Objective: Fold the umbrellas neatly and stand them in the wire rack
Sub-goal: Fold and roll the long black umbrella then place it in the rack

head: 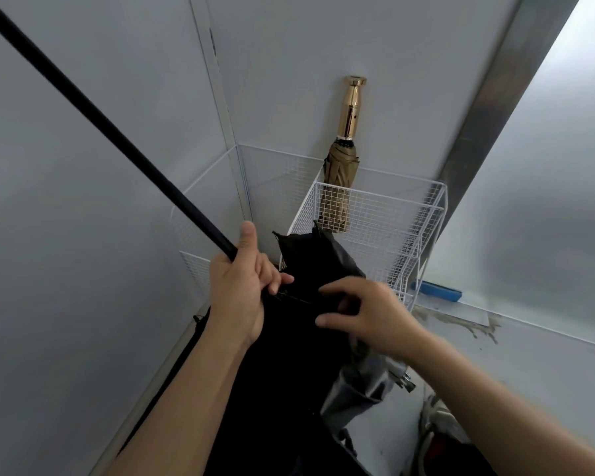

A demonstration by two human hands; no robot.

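Note:
A long black umbrella (289, 355) hangs in front of me, its straight shaft running up to the top left corner. My left hand (237, 286) grips the shaft where the cloth begins. My right hand (364, 310) touches the loose black cloth with curled fingers spread; whether it pinches the cloth I cannot tell. A folded khaki umbrella (340, 176) with a gold handle stands upright in the white wire rack (385, 218) against the wall.
White walls close in on the left and behind the rack. A metal frame and frosted pane run down the right. A blue object (437, 292) lies on the floor right of the rack. Grey cloth (358, 393) hangs below my right hand.

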